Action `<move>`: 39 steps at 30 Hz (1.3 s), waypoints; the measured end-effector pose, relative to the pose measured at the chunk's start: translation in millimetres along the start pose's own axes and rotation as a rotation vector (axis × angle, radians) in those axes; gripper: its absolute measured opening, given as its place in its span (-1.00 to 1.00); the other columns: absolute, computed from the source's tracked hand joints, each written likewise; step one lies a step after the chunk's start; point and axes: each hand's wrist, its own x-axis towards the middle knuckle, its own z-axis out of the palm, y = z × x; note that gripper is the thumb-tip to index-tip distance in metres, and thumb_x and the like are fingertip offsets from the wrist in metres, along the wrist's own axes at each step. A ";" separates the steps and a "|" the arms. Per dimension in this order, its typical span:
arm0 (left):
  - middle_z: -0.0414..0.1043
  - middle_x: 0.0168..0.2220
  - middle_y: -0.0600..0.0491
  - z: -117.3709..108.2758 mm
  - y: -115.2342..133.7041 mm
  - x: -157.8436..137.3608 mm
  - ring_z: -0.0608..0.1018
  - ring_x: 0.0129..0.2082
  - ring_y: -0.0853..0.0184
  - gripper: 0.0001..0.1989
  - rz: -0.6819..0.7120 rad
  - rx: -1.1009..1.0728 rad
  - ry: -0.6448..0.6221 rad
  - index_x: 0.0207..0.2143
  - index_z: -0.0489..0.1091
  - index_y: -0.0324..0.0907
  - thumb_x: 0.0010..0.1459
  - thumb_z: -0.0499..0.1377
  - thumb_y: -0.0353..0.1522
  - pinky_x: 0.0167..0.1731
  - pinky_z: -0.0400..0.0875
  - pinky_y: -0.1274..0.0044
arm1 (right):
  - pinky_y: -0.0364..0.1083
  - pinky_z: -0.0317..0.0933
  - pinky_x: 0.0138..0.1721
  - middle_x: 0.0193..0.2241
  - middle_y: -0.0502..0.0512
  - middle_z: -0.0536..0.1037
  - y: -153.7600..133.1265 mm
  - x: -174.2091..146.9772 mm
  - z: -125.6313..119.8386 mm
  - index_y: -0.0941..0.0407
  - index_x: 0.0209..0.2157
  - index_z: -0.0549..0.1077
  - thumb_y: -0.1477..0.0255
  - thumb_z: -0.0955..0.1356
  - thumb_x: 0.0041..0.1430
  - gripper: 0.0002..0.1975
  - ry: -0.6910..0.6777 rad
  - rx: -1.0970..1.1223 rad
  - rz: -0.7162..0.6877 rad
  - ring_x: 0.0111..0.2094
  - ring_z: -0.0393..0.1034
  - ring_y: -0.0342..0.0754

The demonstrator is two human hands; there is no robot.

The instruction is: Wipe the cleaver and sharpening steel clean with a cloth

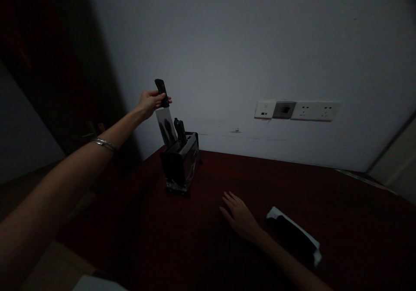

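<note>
My left hand [152,102] grips the black handle of a cleaver [166,124], whose wide blade points down. The blade's lower end is hidden in the top of a knife block [180,161], black with shiny sides, at the left of the dark red table [208,234]. Beside the blade, other black handles [180,129] stick up from the block. My right hand [240,217] lies flat on the table, fingers stretched out, holding nothing. To its right is a black and white packet or cloth [294,234]; its kind is hard to make out in the dim light.
Behind the table rises a pale wall [221,65] with a row of sockets and switch plates [297,110]. The table's left edge drops to the floor [55,260]. A dark door or cabinet [65,78] stands at the far left.
</note>
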 end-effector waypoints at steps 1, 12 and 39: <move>0.48 -0.36 -0.12 0.8 -1.1 -1.3 0.54 -0.39 0.31 -0.95 -0.011 -0.007 0.002 -0.34 0.32 -0.36 0.11 0.09 -0.51 -0.16 0.34 0.27 | 0.10 -0.06 0.15 0.13 0.23 0.21 0.1 0.2 0.1 0.25 0.08 0.26 0.12 0.06 0.21 -0.40 -0.005 -0.003 0.002 0.18 0.00 0.10; 0.48 -0.38 -0.12 10.4 -19.6 -30.9 0.54 -0.41 0.34 -0.95 -0.137 -0.026 -0.014 -0.37 0.32 -0.35 0.04 0.13 -0.54 -0.20 0.37 0.35 | 0.10 -0.05 0.14 0.13 0.23 0.22 0.3 -0.3 0.5 0.22 0.07 0.27 0.12 0.07 0.21 -0.42 0.004 0.017 0.003 0.18 0.01 0.09; 0.46 -0.46 0.03 17.9 -85.4 -80.0 0.48 -0.43 0.40 -0.78 -0.258 -0.020 0.010 -0.26 0.38 -0.34 -0.05 0.17 -0.57 -0.11 0.30 0.27 | 0.05 -0.11 0.15 0.12 0.24 0.23 2.5 -0.2 0.0 0.25 0.06 0.28 0.12 0.06 0.21 -0.41 -0.014 0.036 0.025 0.19 -0.01 0.06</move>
